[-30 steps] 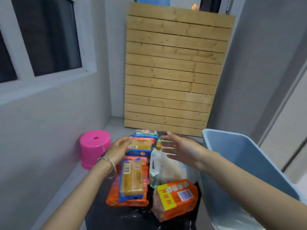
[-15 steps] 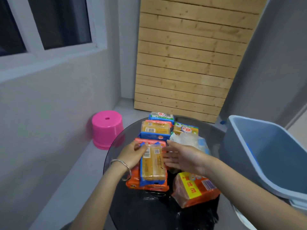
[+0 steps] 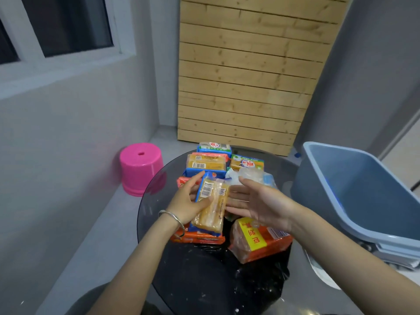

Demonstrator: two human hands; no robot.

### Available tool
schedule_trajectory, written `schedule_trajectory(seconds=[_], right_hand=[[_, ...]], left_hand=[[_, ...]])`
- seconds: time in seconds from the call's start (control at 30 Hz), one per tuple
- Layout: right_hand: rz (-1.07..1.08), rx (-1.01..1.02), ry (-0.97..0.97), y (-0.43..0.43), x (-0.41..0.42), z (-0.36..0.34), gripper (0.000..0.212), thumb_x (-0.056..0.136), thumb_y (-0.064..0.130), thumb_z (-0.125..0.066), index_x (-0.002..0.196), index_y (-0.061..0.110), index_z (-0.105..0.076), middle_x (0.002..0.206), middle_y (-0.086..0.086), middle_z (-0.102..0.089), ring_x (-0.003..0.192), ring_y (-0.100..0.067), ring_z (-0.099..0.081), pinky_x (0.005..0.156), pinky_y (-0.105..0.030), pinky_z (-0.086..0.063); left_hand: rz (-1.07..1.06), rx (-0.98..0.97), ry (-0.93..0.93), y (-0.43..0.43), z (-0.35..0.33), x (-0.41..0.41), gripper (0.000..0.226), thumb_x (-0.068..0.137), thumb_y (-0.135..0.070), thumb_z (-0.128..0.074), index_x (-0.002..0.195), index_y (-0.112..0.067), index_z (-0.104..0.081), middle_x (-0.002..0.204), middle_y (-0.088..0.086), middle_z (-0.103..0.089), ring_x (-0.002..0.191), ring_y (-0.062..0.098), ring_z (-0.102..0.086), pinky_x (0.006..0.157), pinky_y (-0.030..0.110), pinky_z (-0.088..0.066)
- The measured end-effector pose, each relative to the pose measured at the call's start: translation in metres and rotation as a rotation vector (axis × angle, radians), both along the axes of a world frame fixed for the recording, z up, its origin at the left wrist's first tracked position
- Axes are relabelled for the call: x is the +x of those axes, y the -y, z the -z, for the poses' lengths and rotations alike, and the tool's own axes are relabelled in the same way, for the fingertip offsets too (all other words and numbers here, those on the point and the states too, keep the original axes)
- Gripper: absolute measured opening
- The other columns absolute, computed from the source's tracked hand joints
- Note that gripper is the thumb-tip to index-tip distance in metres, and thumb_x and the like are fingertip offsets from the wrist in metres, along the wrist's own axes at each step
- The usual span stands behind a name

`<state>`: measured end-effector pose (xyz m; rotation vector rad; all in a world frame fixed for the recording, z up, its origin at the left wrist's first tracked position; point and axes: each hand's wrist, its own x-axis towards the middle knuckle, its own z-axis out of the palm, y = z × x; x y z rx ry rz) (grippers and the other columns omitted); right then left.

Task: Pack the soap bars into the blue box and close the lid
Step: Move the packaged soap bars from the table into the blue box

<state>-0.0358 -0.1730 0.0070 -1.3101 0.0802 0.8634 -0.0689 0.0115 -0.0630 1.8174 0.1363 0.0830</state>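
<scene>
Soap pack (image 3: 210,206), yellow in clear wrap, is tilted up off the pile on the round table (image 3: 159,201), gripped in my left hand (image 3: 189,204) with thumb across it. My right hand (image 3: 261,204) is open-palmed beside it, holding nothing. The blue box (image 3: 363,189) stands open on my right.

You have the yellow soap pack (image 3: 210,206) tilted up off the wrapped soap packs (image 3: 205,163), while left of the open, lidless blue box (image 3: 363,192).
</scene>
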Motion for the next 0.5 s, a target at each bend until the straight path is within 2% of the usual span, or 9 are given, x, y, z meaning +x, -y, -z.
schedule_trajectory(seconds=[0.07, 0.2, 0.27, 0.37, 0.43, 0.5], right_hand=[[-0.024, -0.051, 0.055, 0.007, -0.003, -0.002, 0.048, 0.096, 0.033, -0.048, 0.132, 0.000, -0.046, 0.123, -0.012, -0.061, 0.110, -0.021, -0.062, 0.083, -0.029, -0.056], [-0.005, -0.065, 0.134, 0.026, -0.005, 0.003, 0.044, 0.097, 0.031, -0.046, 0.131, 0.004, -0.051, 0.130, -0.011, -0.061, 0.118, -0.022, -0.059, 0.098, -0.030, -0.048], [0.008, -0.063, 0.162, 0.037, -0.008, 0.005, 0.043, 0.098, 0.031, -0.045, 0.131, 0.005, -0.053, 0.130, -0.010, -0.061, 0.119, -0.020, -0.059, 0.099, -0.031, -0.048], [0.040, -0.080, 0.173, 0.049, -0.011, 0.008, 0.042, 0.098, 0.031, -0.043, 0.130, 0.005, -0.053, 0.130, -0.008, -0.062, 0.116, -0.019, -0.061, 0.091, -0.028, -0.052], [0.077, -0.077, 0.170, 0.056, -0.011, 0.008, 0.042, 0.098, 0.030, -0.043, 0.130, 0.004, -0.054, 0.130, -0.010, -0.061, 0.118, -0.021, -0.060, 0.090, -0.029, -0.052], [0.110, -0.065, 0.178, 0.061, -0.011, 0.007, 0.042, 0.099, 0.029, -0.042, 0.130, 0.003, -0.054, 0.130, -0.011, -0.061, 0.119, -0.023, -0.059, 0.093, -0.030, -0.050]], left_hand=[[-0.024, 0.071, 0.065, 0.008, 0.000, 0.001, 0.068, 0.083, -0.016, -0.066, 0.141, -0.028, -0.033, 0.123, -0.004, -0.057, 0.105, 0.008, -0.057, 0.075, 0.009, -0.049], [-0.090, 0.130, 0.113, 0.017, 0.000, -0.001, 0.065, 0.083, -0.017, -0.066, 0.139, -0.027, -0.036, 0.119, -0.005, -0.056, 0.092, -0.001, -0.056, 0.066, 0.006, -0.047], [-0.109, 0.219, 0.139, 0.019, -0.001, -0.005, 0.061, 0.084, -0.017, -0.065, 0.138, -0.028, -0.039, 0.125, -0.003, -0.056, 0.102, 0.006, -0.057, 0.077, 0.009, -0.046], [-0.081, 0.487, 0.137, 0.026, 0.000, -0.010, 0.055, 0.086, -0.026, -0.061, 0.138, -0.026, -0.040, 0.147, -0.001, -0.039, 0.134, 0.018, -0.038, 0.104, 0.030, -0.036], [-0.043, 0.546, 0.100, 0.036, -0.002, -0.015, 0.054, 0.087, -0.036, -0.058, 0.137, -0.025, -0.042, 0.153, 0.000, -0.028, 0.142, 0.019, -0.024, 0.111, 0.033, -0.026], [-0.022, 0.637, 0.115, 0.047, -0.005, -0.018, 0.056, 0.086, -0.044, -0.056, 0.136, -0.024, -0.044, 0.152, -0.002, -0.031, 0.144, 0.020, -0.015, 0.115, 0.033, -0.016]])
